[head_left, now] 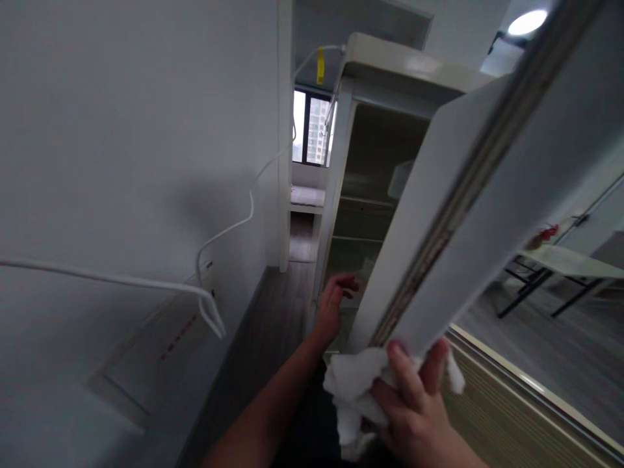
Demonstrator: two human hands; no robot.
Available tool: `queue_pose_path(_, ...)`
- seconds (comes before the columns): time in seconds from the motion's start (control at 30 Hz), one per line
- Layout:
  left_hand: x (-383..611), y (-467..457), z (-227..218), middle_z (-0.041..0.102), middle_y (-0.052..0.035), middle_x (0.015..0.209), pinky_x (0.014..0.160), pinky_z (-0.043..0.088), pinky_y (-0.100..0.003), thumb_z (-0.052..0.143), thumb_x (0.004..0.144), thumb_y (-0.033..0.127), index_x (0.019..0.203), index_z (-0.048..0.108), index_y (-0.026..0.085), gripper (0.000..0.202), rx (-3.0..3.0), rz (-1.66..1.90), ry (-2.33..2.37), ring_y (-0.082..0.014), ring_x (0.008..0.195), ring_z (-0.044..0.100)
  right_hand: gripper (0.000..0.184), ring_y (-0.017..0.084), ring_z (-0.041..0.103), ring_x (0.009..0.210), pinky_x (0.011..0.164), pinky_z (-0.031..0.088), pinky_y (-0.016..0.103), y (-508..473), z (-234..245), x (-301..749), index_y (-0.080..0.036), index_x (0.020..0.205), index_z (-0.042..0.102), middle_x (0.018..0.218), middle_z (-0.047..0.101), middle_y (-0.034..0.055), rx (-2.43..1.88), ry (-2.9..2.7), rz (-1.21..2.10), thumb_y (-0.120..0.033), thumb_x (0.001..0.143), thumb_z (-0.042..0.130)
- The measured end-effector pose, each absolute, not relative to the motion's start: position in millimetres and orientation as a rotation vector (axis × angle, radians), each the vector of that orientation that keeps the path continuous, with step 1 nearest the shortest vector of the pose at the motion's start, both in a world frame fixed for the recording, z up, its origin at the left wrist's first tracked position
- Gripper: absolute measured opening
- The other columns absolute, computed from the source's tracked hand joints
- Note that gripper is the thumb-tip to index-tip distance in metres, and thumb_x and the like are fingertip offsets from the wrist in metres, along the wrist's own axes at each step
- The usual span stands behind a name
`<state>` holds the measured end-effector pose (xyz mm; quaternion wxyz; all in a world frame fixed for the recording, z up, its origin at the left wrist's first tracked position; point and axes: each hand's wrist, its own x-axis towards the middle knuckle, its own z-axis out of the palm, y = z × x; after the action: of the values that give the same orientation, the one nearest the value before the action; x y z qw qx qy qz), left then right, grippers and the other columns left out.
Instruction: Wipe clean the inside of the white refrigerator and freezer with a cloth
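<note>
While my right grip is closed with bent fingers on a crumpled white cloth, the cloth sits bunched against the near end of a long, smooth white door that slants up and away to the right. Part of the cloth hangs below my fingers, and a small tuft of it sticks out on the far side of them. Along the door's edge runs a grey, ribbed strip with dark brown stains, and the cloth lies at the lower end of that strip. My left grip is loosely curled, half open, with nothing visible in it; it is beside the opening of a tall white cabinet with dim shelves inside, and I cannot tell whether its fingertips touch anything there. To my left, a thin white cable crosses in front of a plain pale wall, and a yellow tag hangs on a white cord near the cabinet's top. Grey wood-look floor runs towards a dark-framed window. Well apart on the right stands a pale surface on dark legs, with something red on it.
</note>
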<state>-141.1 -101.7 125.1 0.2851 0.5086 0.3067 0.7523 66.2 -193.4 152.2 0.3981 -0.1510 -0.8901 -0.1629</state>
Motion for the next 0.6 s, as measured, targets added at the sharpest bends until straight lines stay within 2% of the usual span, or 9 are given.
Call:
queue_pose_path(0.07,-156.6,-110.5,129.2,0.070,-0.0081,0.113,0.088,0.051,-0.037,0.039,0.101,0.062,0.123,0.064,0.025,0.050,1.362,2.000,0.786,-0.0241,0.106,0.065,0.027,0.042,-0.012,0.157,0.126,-0.014,0.064,-170.0,135.1,33.5,-0.025,0.106,0.072,0.166,0.033,-0.0025,-0.394,-2.216,-0.380,-0.025,0.079,0.070)
queue_pose_path(0.17,-175.5,-110.6,123.1,0.067,-0.0069,0.128,0.103,0.048,-0.041,0.041,0.101,0.062,0.131,0.062,0.029,0.049,1.344,1.980,0.830,-0.0253,0.119,0.062,0.026,0.037,-0.005,0.159,0.128,-0.007,0.061,-139.8,94.8,-3.9,-0.022,0.102,0.071,0.171,0.019,-0.0026,-0.407,-2.241,-0.285,-0.014,0.079,0.063)
queue_pose_path(0.23,-185.0,-101.0,114.8,0.066,-0.0060,0.133,0.110,0.045,-0.042,0.040,0.101,0.062,0.132,0.061,0.029,0.050,1.331,2.003,0.908,-0.0252,0.124,0.060,0.033,0.032,0.000,0.160,0.129,0.003,0.060,-123.6,66.5,-10.3,-0.019,0.105,0.070,0.173,0.012,0.0003,-0.442,-2.310,-0.174,-0.004,0.079,0.054)
queue_pose_path(0.3,-192.8,-86.9,106.9,0.066,-0.0066,0.133,0.111,0.046,-0.043,0.037,0.101,0.065,0.133,0.059,0.028,0.054,1.357,2.071,0.985,-0.0248,0.126,0.060,0.045,0.030,0.001,0.160,0.127,0.018,0.060,-111.2,42.2,1.5,-0.018,0.116,0.068,0.173,0.008,0.0044,-0.529,-2.415,0.025,0.000,0.080,0.047)
queue_pose_path(0.37,-199.2,-73.0,102.1,0.066,-0.0078,0.132,0.110,0.046,-0.044,0.038,0.100,0.065,0.135,0.057,0.026,0.055,1.443,2.141,1.075,-0.0249,0.125,0.060,0.052,0.029,0.009,0.160,0.124,0.030,0.058,-102.4,23.5,28.2,-0.019,0.133,0.062,0.172,0.014,0.0082,-0.635,-2.482,0.281,-0.003,0.086,0.044)
queue_pose_path(0.47,-205.6,-60.0,101.6,0.062,-0.0099,0.138,0.116,0.041,-0.047,0.056,0.095,0.061,0.144,0.050,0.027,0.060,1.543,2.208,1.193,-0.0275,0.131,0.056,0.053,0.025,0.036,0.152,0.122,0.038,0.049,-93.7,5.6,80.6,-0.024,0.151,0.050,0.163,0.038,0.0115,-0.803,-2.471,0.616,-0.017,0.099,0.042)
queue_pose_path(0.53,-207.7,-56.8,103.4,0.054,-0.0116,0.149,0.121,0.034,-0.049,0.062,0.092,0.059,0.150,0.045,0.028,0.068,1.587,2.223,1.255,-0.0302,0.140,0.048,0.048,0.024,0.051,0.140,0.120,0.042,0.046,-89.9,-0.8,113.1,-0.025,0.151,0.050,0.151,0.053,0.0119,-0.926,-2.426,0.750,-0.027,0.104,0.040)
queue_pose_path(0.6,-208.7,-55.7,104.8,0.046,-0.0118,0.157,0.125,0.028,-0.050,0.059,0.093,0.059,0.153,0.042,0.029,0.070,1.630,2.236,1.320,-0.0313,0.148,0.039,0.045,0.024,0.057,0.133,0.115,0.046,0.045,-87.0,-4.4,137.5,-0.025,0.147,0.055,0.143,0.060,0.0116,-1.033,-2.356,0.800,-0.036,0.106,0.038)
